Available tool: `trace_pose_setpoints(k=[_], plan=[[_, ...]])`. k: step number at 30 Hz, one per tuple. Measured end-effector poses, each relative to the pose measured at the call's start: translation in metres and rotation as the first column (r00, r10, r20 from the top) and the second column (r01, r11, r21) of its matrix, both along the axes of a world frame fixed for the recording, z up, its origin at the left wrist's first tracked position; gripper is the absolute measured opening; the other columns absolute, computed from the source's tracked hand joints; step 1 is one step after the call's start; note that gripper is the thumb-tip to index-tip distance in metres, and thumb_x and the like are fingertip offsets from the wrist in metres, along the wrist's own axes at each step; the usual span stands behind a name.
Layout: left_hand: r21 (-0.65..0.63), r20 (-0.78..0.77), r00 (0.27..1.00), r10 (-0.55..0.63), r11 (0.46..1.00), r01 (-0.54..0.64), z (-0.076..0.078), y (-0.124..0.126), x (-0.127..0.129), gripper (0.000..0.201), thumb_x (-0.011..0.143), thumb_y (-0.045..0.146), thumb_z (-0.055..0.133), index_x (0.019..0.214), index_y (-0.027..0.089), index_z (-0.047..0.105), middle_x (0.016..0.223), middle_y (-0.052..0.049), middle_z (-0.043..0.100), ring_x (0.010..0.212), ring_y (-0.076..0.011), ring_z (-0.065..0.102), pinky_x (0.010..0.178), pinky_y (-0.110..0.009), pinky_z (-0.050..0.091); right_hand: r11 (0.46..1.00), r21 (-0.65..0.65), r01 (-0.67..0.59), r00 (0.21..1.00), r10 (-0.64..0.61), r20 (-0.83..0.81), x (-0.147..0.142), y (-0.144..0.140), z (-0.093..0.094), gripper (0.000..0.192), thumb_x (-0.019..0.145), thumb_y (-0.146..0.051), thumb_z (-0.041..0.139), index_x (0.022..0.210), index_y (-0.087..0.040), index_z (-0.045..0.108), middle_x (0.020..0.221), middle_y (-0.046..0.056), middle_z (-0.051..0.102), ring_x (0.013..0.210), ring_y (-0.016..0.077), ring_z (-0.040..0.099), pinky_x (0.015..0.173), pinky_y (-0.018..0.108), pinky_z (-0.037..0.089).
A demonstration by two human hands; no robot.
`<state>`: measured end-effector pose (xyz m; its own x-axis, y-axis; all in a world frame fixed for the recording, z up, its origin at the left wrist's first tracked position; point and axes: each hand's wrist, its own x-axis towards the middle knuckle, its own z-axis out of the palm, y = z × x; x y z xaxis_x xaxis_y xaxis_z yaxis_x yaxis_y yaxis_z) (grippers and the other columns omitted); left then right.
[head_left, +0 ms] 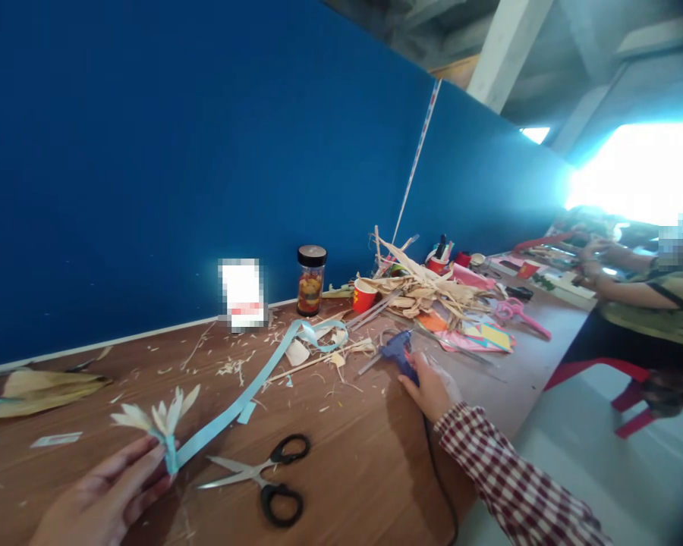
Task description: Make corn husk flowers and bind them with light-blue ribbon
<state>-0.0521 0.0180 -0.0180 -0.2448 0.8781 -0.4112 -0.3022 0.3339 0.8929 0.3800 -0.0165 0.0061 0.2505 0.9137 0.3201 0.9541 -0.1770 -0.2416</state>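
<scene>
Between the fingers of my left hand [117, 485] is a corn husk flower [168, 417] with pale petals, its stem wrapped in light blue ribbon. From that stem the blue ribbon [228, 413] runs back across the table and ends in a loose curl. My right hand [432, 383] is wrapped around the handle of a blue hot glue gun [399, 350], whose nozzle points left. The gun's black cord [435, 470] trails to the table's front edge. Black-handled scissors [262, 474] lie with blades apart, near my left hand.
Husk scraps litter the brown table [341, 447]. A lidded jar [310, 280], a red paper cup [365, 296] and a husk pile [432, 284] stand along the blue partition [205, 152]. Pink scissors [520, 315] lie farther right, near another person [643, 296].
</scene>
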Motion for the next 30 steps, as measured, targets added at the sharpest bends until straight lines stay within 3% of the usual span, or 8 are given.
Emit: trace_pose_setpoints(k=[6, 11, 13, 16, 20, 23, 25, 30], plan=[[-0.038, -0.013, 1.0, -0.003, 0.999, 0.003, 0.007, -0.002, 0.003, 0.026, 0.061, 0.003, 0.065, 0.079, 0.021, 0.065, 0.074, 0.006, 0.07, 0.065, -0.0116, 0.063, 0.056, -0.019, 0.056, 0.993, 0.094, -0.071, 0.997, 0.068, 0.026, 0.005, -0.01, 0.012, 0.036, 0.081, -0.025, 0.042, 0.116, -0.016, 0.043, 0.098, 0.01, 0.055, 0.089, 0.0232, 0.055, 0.076, 0.034, 0.043], [-0.037, -0.03, 0.999, -0.01, 0.999, 0.009, 0.015, -0.004, 0.007, 0.026, 0.058, 0.005, 0.068, 0.078, 0.021, 0.065, 0.076, 0.003, 0.069, 0.066, -0.0129, 0.063, 0.055, -0.019, 0.056, 0.978, 0.19, -0.082, 0.994, 0.093, -0.049, 0.013, -0.018, 0.025, 0.035, 0.084, -0.029, 0.037, 0.114, -0.013, 0.044, 0.102, 0.013, 0.056, 0.093, 0.0243, 0.055, 0.079, 0.036, 0.043], [-0.031, -0.034, 0.999, -0.034, 0.999, 0.033, 0.019, -0.006, 0.01, 0.027, 0.057, 0.008, 0.07, 0.082, 0.017, 0.065, 0.079, -0.001, 0.067, 0.07, -0.0145, 0.063, 0.058, -0.02, 0.056, 0.971, 0.238, -0.034, 0.991, 0.063, -0.115, 0.014, -0.018, 0.025, 0.036, 0.084, -0.031, 0.035, 0.113, -0.011, 0.044, 0.096, 0.013, 0.058, 0.088, 0.024, 0.056, 0.076, 0.037, 0.044], [0.018, -0.065, 0.997, -0.045, 0.999, 0.047, 0.026, -0.009, 0.014, 0.024, 0.058, 0.009, 0.069, 0.08, 0.014, 0.062, 0.074, -0.003, 0.065, 0.063, -0.0126, 0.062, 0.056, -0.021, 0.054, 0.987, 0.163, 0.002, 0.964, 0.041, -0.261, 0.006, -0.02, 0.025, 0.035, 0.085, -0.035, 0.032, 0.11, -0.014, 0.045, 0.073, 0.007, 0.058, 0.066, 0.0209, 0.057, 0.062, 0.036, 0.045], [0.002, -0.116, 0.987, -0.112, 0.994, 0.113, 0.03, -0.009, 0.017, 0.023, 0.061, 0.015, 0.068, 0.081, 0.013, 0.058, 0.064, -0.002, 0.063, 0.057, -0.0109, 0.06, 0.056, -0.021, 0.052, 0.981, 0.152, -0.123, 0.859, 0.182, -0.479, -0.023, -0.023, 0.035, 0.032, 0.084, -0.042, 0.038, 0.106, -0.019, 0.046, 0.064, 0.002, 0.054, 0.056, 0.0178, 0.052, 0.055, 0.032, 0.045], [0.019, -0.236, 0.965, -0.115, 0.992, 0.123, 0.028, -0.009, 0.015, 0.032, 0.062, 0.018, 0.066, 0.091, 0.014, 0.053, 0.062, -0.001, 0.064, 0.056, -0.0132, 0.061, 0.056, -0.024, 0.051, 0.982, 0.117, -0.146, 0.846, 0.185, -0.5, -0.056, -0.026, 0.05, 0.044, 0.07, -0.049, 0.056, 0.102, -0.019, 0.05, 0.065, 0.002, 0.055, 0.058, 0.0187, 0.052, 0.053, 0.03, 0.044], [0.033, -0.335, 0.933, -0.131, 0.988, 0.151, 0.023, -0.009, 0.012, 0.034, 0.062, 0.02, 0.065, 0.093, 0.014, 0.052, 0.064, -0.002, 0.065, 0.057, -0.0152, 0.061, 0.057, -0.027, 0.051, 0.968, 0.078, -0.24, 0.8, 0.243, -0.549, -0.079, -0.027, 0.056, 0.037, 0.072, -0.048, 0.054, 0.096, -0.019, 0.053, 0.063, 0.001, 0.054, 0.056, 0.0171, 0.05, 0.051, 0.028, 0.043], [0.045, -0.626, 0.762, -0.163, 0.969, 0.245, 0.02, -0.013, -0.001, 0.042, 0.066, 0.03, 0.061, 0.105, 0.015, 0.055, 0.073, -0.005, 0.067, 0.061, -0.0188, 0.062, 0.056, -0.027, 0.048, 0.879, 0.075, -0.471, 0.505, 0.339, -0.793, -0.125, -0.019, 0.051, 0.023, 0.081, -0.041, 0.047, 0.085, -0.019, 0.053, 0.066, 0.0, 0.053, 0.058, 0.0135, 0.049, 0.052, 0.024, 0.044]])
